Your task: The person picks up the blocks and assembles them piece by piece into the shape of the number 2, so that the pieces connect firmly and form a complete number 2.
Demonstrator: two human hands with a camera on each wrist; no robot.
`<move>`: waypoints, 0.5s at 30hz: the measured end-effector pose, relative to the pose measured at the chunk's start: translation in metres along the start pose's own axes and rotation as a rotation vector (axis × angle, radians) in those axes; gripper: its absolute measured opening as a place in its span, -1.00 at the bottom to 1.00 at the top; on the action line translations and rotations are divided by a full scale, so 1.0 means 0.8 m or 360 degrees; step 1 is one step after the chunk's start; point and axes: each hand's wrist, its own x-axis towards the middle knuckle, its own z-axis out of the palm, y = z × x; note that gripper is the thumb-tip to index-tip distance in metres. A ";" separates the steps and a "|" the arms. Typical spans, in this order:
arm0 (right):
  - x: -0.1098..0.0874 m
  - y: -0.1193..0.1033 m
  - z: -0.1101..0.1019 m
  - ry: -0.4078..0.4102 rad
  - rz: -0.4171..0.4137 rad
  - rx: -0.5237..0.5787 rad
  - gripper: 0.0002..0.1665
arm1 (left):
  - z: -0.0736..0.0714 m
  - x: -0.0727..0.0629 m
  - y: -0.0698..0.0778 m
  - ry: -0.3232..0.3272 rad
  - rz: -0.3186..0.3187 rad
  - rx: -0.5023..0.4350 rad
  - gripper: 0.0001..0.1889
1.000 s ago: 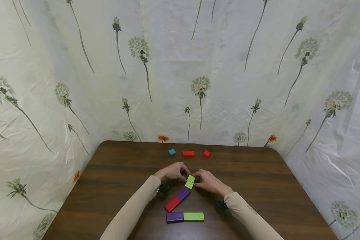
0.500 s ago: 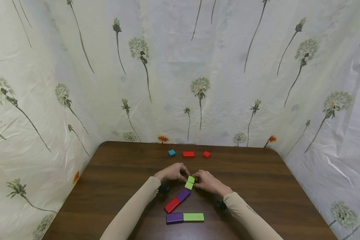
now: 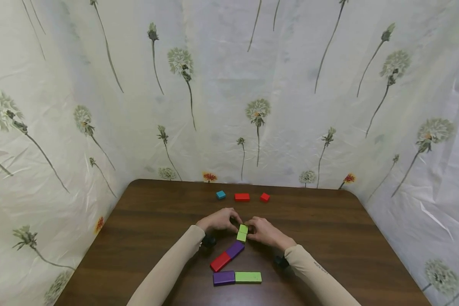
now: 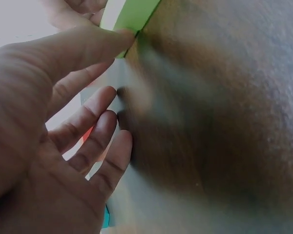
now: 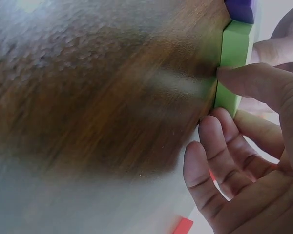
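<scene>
Two small light green blocks lie end to end on the table, the farther one (image 3: 243,228) in line with the nearer one (image 3: 242,236). From the left, my left hand (image 3: 219,219) pinches them with thumb and index finger; its other fingers are loosely bent. My right hand (image 3: 269,233) holds them from the right, thumb along the side and index finger near the far end. In the right wrist view the green pair (image 5: 234,44) meets a purple block (image 5: 240,9). That purple block (image 3: 235,249) continues into a red block (image 3: 220,261), forming a bent row.
Nearer me, another purple block (image 3: 224,278) joins a long green block (image 3: 248,277). Along the back lie a blue block (image 3: 220,194), a red block (image 3: 242,197) and a smaller red one (image 3: 265,197). A flowered curtain (image 3: 214,85) hangs behind the brown table (image 3: 157,204).
The two green blocks have turned slightly into line with each other, and the offset between them has closed. Both hands stay in place, and the head view has shifted a little.
</scene>
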 end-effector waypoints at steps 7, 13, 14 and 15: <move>-0.004 0.002 0.002 0.0000 0.0012 -0.0027 -0.61 | 0.003 0.000 0.002 -0.0010 -0.0008 0.0050 -0.70; -0.009 0.002 0.001 0.0031 0.0042 -0.0004 -0.59 | 0.002 -0.002 0.003 -0.0024 -0.0025 0.0102 -0.65; -0.011 0.003 0.001 0.0048 0.0057 0.0011 -0.58 | 0.002 -0.002 0.003 -0.0028 -0.0031 0.0100 -0.65; -0.013 0.003 0.001 0.0066 0.0078 0.0031 -0.59 | 0.002 -0.003 0.003 -0.0034 -0.0036 0.0097 -0.66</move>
